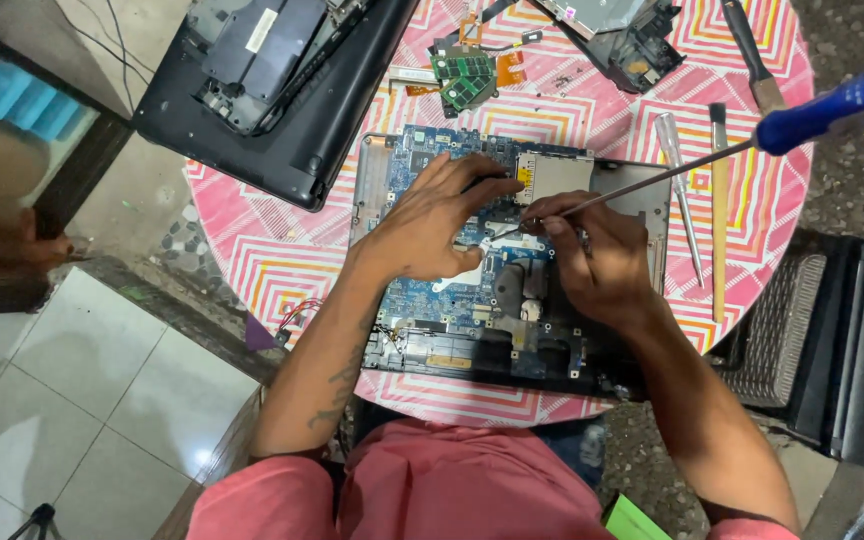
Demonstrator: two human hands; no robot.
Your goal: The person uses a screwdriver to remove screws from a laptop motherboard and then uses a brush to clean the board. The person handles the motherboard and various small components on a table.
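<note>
An opened laptop chassis with a blue motherboard [422, 150] lies on a round table with a pink zigzag cloth [282, 265]. My left hand [427, 225] rests flat on the board, its fingers spread and its fingertips by a silver metal slot [554, 175]. My right hand [597, 262] pinches the thin metal shaft of a long screwdriver [652, 182] near its tip. The tip meets the board between my two hands. The screwdriver's blue handle [842, 105] sticks out up and to the right.
A black laptop bottom case [342, 100] lies at the table's far left. Green memory modules [464, 80] and a dismantled drive [617, 35] are at the back. A clear-handled screwdriver [674, 150] and a wooden-handled brush [720, 230] lie on the right. A dark chair [782, 330] stands right of the table.
</note>
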